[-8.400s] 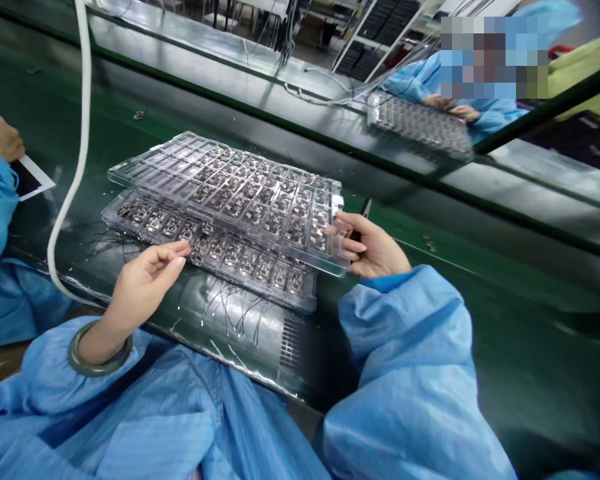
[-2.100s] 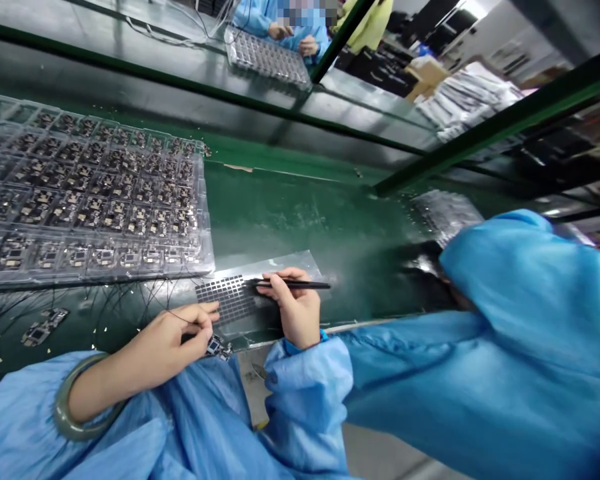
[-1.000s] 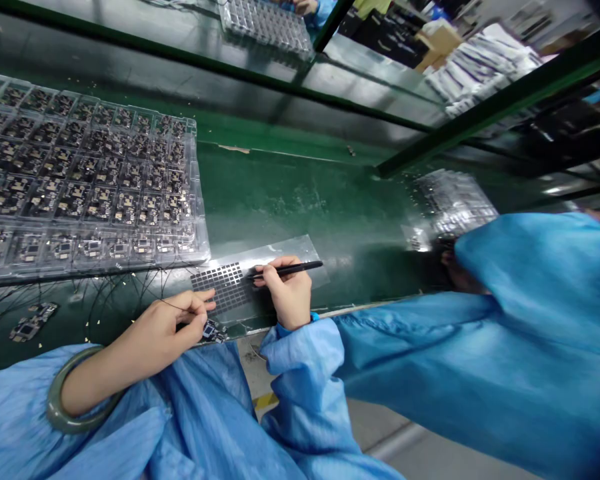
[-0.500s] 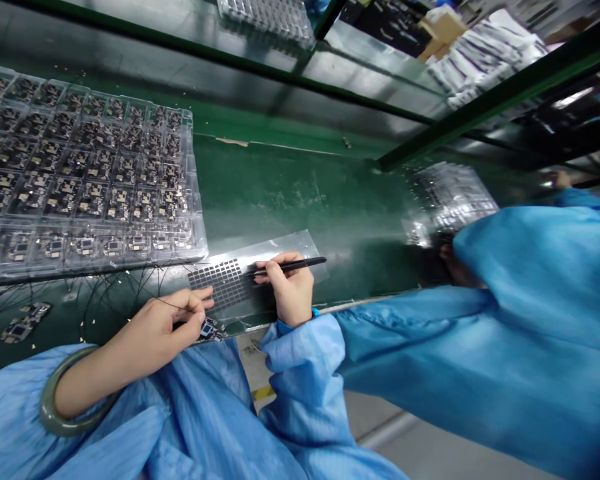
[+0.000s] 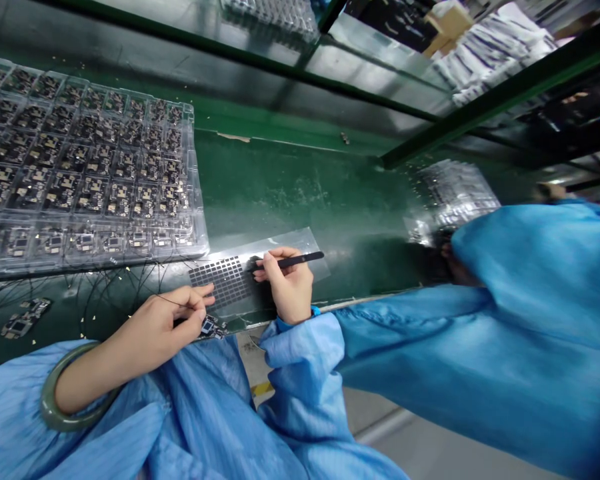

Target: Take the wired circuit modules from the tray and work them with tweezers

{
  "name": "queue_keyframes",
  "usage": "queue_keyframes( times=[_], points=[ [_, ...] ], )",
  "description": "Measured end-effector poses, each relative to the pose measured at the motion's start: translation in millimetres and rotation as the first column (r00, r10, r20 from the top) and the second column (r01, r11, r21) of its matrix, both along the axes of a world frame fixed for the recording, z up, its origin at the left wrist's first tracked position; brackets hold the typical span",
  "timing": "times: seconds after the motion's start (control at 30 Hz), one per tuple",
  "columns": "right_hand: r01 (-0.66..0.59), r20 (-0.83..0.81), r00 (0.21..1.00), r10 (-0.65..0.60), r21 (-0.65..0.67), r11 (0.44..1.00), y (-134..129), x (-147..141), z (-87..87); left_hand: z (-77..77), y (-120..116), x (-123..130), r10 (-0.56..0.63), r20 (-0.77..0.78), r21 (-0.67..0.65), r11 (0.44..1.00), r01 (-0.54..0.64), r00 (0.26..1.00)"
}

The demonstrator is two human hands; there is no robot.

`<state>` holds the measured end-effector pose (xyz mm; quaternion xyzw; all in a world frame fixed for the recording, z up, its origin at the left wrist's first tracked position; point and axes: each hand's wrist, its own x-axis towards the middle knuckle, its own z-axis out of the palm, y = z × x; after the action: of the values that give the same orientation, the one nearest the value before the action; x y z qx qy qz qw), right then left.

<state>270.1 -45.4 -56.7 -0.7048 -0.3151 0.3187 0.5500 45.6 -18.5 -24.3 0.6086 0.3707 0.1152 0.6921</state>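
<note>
My right hand point(image 5: 291, 283) pinches slim black tweezers point(image 5: 305, 259), their rear end pointing right and their tips over a clear sheet point(image 5: 300, 241). Rows of small dark stickers point(image 5: 225, 283) cover the sheet's left part. My left hand point(image 5: 173, 320) is closed on a small circuit board point(image 5: 213, 327), which sticks out below the fingers at the bench edge; part of it is hidden. Its index fingertip reaches the left side of the sticker sheet. A thin black wire runs across that hand.
Clear trays full of circuit boards point(image 5: 90, 167) stand at the left, with black wires trailing off the front. One loose board point(image 5: 26, 319) lies on the green bench point(image 5: 265, 180). A co-worker's blue sleeve point(image 5: 410, 327) is close on my right, near another tray stack point(image 5: 455, 193).
My right hand and the tweezers have shifted only slightly over the sheet. The left hand keeps its place with the circuit board. The view has moved a little.
</note>
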Motion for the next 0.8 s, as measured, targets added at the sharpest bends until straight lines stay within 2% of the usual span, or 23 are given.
queue_keyframes(
  times=[0.23,0.37,0.47,0.6,0.8],
  points=[
    [0.114,-0.291,0.953,-0.081,0.098,0.989,-2,2,6.4,-1.9,-1,1,0.032,0.042,-0.048,0.998,-0.03,0.999],
    [0.144,-0.374,0.924,-0.079,0.15,0.978,-4,0,17.3,-0.8,-1,0,0.068,0.06,-0.079,0.995,-0.063,0.996],
    [0.103,-0.383,0.923,-0.031,0.168,0.98,-7,-11,30.6,4.5,1,1,0.154,0.091,-0.113,0.983,-0.143,0.984],
    [-0.013,-0.364,0.927,0.092,0.213,0.977,-11,-42,45.7,13.3,1,3,0.27,0.117,-0.183,0.952,-0.247,0.956],
    [-0.099,-0.277,0.94,0.201,0.34,0.935,-11,-72,46.2,16.1,1,3,0.318,0.155,-0.232,0.932,-0.278,0.935]
  ],
)
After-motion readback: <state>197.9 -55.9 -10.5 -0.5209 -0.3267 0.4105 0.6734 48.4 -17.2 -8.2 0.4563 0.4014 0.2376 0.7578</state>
